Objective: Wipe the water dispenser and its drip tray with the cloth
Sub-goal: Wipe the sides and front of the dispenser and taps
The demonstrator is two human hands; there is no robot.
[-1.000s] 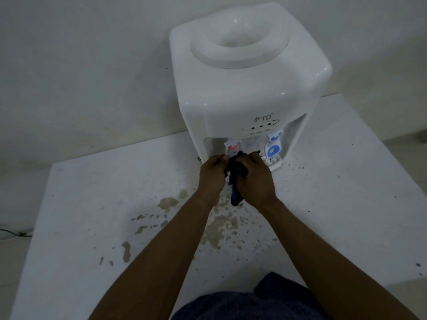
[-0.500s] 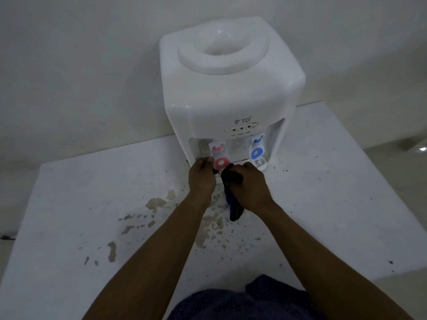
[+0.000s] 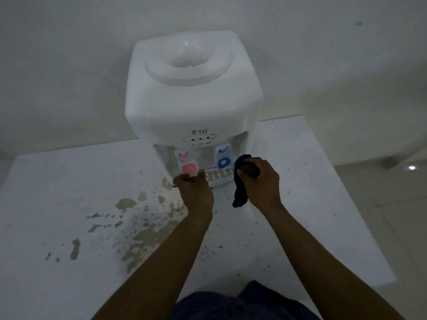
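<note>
A white tabletop water dispenser (image 3: 194, 107) stands on a white table against the wall, with a red tap (image 3: 189, 168) and a blue tap (image 3: 223, 162) in its front recess. Its slotted white drip tray (image 3: 219, 175) sits at the base below the taps. My left hand (image 3: 194, 192) grips the tray's left front edge, under the red tap. My right hand (image 3: 260, 181) is at the dispenser's lower right corner, closed on a dark blue cloth (image 3: 240, 181) that hangs down from the fist.
The white table (image 3: 69, 181) has brown stains and dark specks (image 3: 138, 218) in front of the dispenser and to the left. A pale wall runs behind. Tiled floor (image 3: 392, 192) lies beyond the table's right edge. Dark clothing (image 3: 242, 301) shows at the bottom.
My right hand has moved right with the cloth, away from the tray's middle to the dispenser's right corner. The slotted drip tray is now exposed. My left hand stays at the tray's left end.
</note>
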